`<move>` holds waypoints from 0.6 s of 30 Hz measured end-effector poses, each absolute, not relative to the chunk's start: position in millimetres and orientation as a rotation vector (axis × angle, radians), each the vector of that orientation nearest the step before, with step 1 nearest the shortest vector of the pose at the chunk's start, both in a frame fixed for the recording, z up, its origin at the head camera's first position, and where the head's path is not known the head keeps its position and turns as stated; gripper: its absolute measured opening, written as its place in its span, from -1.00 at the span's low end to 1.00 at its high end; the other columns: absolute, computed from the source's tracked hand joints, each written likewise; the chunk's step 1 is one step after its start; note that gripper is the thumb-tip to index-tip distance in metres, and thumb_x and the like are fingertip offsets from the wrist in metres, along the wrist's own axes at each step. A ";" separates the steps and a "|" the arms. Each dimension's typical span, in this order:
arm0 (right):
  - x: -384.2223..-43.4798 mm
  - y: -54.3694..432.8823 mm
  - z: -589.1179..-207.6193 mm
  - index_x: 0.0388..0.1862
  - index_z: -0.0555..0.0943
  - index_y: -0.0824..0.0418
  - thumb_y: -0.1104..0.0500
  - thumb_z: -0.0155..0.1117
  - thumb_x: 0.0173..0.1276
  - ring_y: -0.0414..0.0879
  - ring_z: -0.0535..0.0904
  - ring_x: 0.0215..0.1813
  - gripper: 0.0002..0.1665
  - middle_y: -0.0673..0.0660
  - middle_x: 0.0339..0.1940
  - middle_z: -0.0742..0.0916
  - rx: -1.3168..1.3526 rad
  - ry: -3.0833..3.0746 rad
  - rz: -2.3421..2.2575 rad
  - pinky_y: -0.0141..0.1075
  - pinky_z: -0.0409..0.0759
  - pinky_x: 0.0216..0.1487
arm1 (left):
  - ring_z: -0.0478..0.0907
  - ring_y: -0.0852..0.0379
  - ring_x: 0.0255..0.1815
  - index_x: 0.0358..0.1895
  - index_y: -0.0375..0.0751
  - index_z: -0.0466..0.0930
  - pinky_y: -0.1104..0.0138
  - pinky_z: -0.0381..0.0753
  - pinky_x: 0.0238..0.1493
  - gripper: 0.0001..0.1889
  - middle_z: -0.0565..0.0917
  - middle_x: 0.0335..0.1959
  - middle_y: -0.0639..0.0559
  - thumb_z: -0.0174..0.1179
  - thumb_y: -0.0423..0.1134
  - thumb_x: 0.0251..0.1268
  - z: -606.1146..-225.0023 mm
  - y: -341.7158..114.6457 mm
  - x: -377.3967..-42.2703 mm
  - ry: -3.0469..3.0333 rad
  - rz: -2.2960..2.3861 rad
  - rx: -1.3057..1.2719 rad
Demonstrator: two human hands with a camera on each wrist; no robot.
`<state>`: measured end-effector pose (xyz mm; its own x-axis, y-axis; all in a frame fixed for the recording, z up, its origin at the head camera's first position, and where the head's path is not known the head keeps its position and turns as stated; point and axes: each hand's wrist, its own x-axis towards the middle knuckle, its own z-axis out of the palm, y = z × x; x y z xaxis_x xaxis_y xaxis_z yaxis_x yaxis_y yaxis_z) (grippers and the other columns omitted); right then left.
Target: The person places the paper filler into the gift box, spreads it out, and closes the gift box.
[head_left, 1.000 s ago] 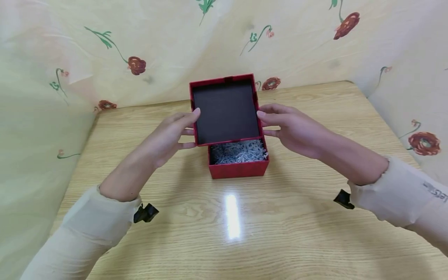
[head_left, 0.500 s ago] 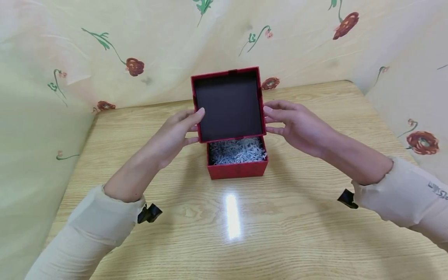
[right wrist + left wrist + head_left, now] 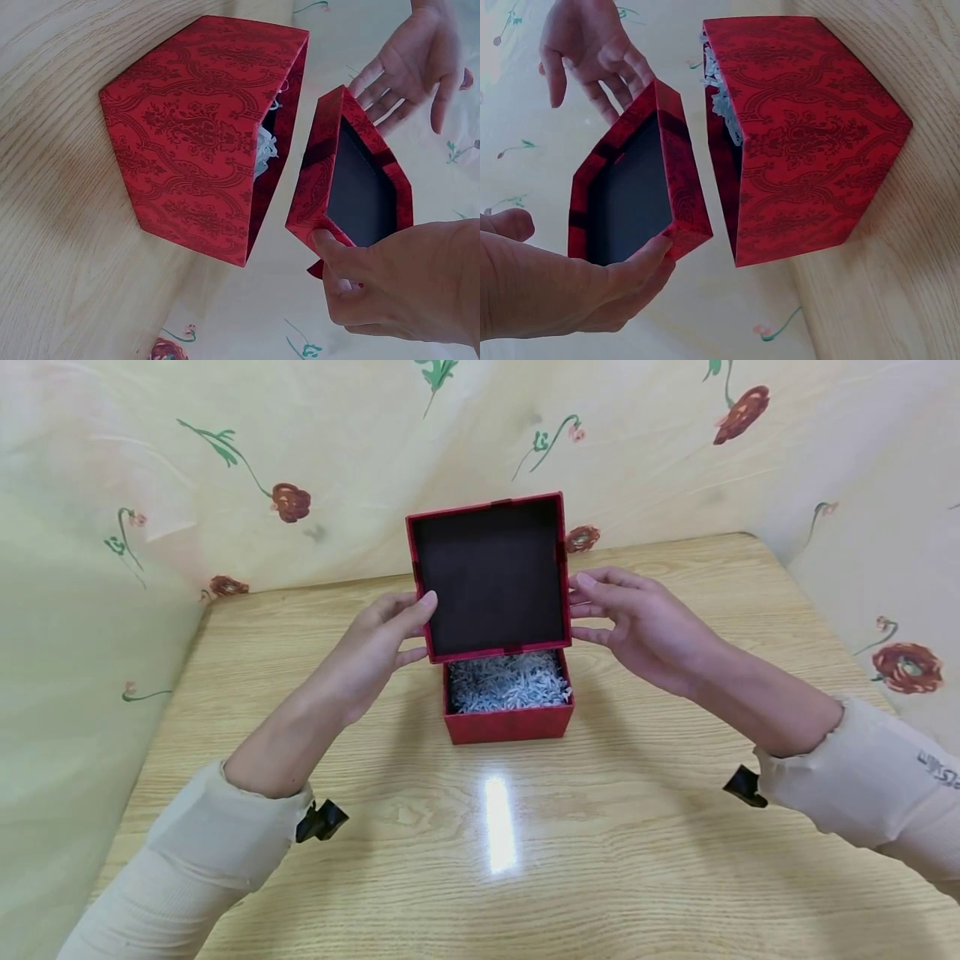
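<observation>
Both hands hold a red box lid (image 3: 491,578) in the air, its black inside facing me. My left hand (image 3: 375,643) is at the lid's left side, the thumb before the rim and other fingers against the outer wall. My right hand (image 3: 645,622) holds the opposite side with its fingertips, its thumb close to the rim. Below the lid stands the red patterned box (image 3: 510,723), uncovered, with pale shredded paper (image 3: 517,683) inside. In the left wrist view, a gap separates the lid (image 3: 682,172) from the box (image 3: 802,142).
The box stands on a light wooden table (image 3: 540,827), which carries a bright light reflection. Behind and at both sides hangs a pale curtain (image 3: 360,443) with a flower print. A black clip-like piece (image 3: 321,820) sits at the left cuff, another (image 3: 745,786) at the right.
The lid has risen a little and tipped more upright, its far edge now higher. Both hands have moved slightly, the right one a little outward with the lid's edge. The box has stayed put.
</observation>
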<state>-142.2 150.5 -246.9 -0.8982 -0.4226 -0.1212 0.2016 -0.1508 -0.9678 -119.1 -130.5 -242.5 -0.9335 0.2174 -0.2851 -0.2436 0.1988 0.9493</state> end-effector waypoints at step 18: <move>-141.1 152.1 -253.5 -0.05 0.49 0.27 -0.04 0.07 0.47 0.08 0.42 0.14 -0.62 0.18 0.01 0.55 -0.280 1.694 -2.138 0.13 0.08 0.39 | 0.27 -0.04 0.30 0.06 -0.21 0.20 0.13 0.39 0.29 -0.60 0.27 0.27 -0.09 -0.02 0.04 0.47 -247.1 -129.1 -116.5 2.136 1.898 -0.049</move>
